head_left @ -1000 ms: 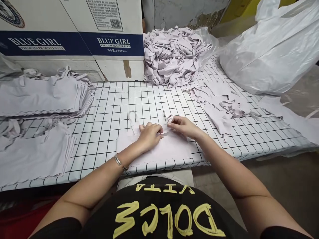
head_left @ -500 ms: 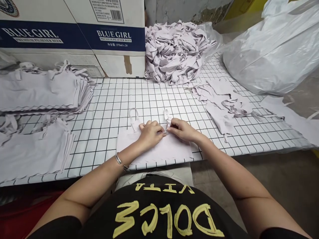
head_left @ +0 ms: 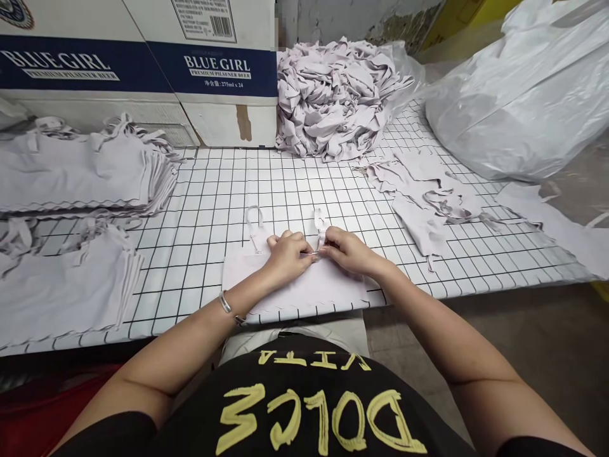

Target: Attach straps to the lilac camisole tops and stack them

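A pale pink camisole top point(head_left: 328, 289) lies flat at the table's front edge, its straps pointing away from me. My left hand point(head_left: 288, 257) rests on it, thumb and fingers pinching the top hem beside the right-hand strap point(head_left: 319, 220). Close by on the right, my right hand point(head_left: 349, 251) pinches the base of that same strap. The fingertips of both hands nearly meet; any small thing between them is too fine to make out. The left-hand strap point(head_left: 255, 219) stands in a loop, untouched.
Neat stacks of similar tops point(head_left: 76, 171) lie at left, before a Blue Girl beer carton point(head_left: 214, 120). A heap of crumpled tops point(head_left: 340, 101) sits at the back. Loose tops point(head_left: 423, 197) and a large plastic bag point(head_left: 518, 101) are on the right of the grid-patterned tablecloth point(head_left: 214, 190).
Almost nothing differs. My fingers have shifted slightly at the strap base, and the right-hand strap has tilted a little.
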`<action>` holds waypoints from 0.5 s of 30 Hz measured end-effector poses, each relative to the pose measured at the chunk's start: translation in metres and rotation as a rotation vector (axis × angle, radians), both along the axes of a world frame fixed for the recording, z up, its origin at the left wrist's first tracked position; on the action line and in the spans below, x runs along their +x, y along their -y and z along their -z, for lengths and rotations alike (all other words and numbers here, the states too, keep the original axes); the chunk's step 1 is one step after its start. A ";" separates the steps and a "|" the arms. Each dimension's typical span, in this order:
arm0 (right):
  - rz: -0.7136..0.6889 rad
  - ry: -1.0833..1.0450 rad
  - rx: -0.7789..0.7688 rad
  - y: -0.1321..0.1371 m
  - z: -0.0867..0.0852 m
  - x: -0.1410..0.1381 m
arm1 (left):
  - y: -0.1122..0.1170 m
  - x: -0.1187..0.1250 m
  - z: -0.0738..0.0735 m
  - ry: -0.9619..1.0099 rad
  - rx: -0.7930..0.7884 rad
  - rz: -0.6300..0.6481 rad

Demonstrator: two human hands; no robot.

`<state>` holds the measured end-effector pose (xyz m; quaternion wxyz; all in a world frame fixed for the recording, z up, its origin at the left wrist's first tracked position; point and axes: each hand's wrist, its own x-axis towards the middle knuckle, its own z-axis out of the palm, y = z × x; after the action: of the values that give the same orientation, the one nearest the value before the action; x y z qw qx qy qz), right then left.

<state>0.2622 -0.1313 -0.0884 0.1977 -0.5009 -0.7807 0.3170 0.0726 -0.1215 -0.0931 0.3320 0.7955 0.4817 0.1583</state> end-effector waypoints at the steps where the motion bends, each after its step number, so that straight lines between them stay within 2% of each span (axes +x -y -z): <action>1: -0.006 0.001 0.010 0.000 0.000 -0.001 | 0.000 0.000 0.000 0.000 -0.001 0.002; 6: 0.006 -0.012 0.077 0.001 0.002 -0.001 | -0.001 0.000 0.000 0.015 -0.005 -0.010; 15: -0.011 -0.014 0.063 0.001 0.008 0.002 | -0.002 -0.002 0.004 0.024 0.023 0.014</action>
<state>0.2646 -0.1326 -0.0961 0.2169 -0.4881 -0.7916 0.2968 0.0711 -0.1193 -0.0967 0.3296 0.8007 0.4699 0.1712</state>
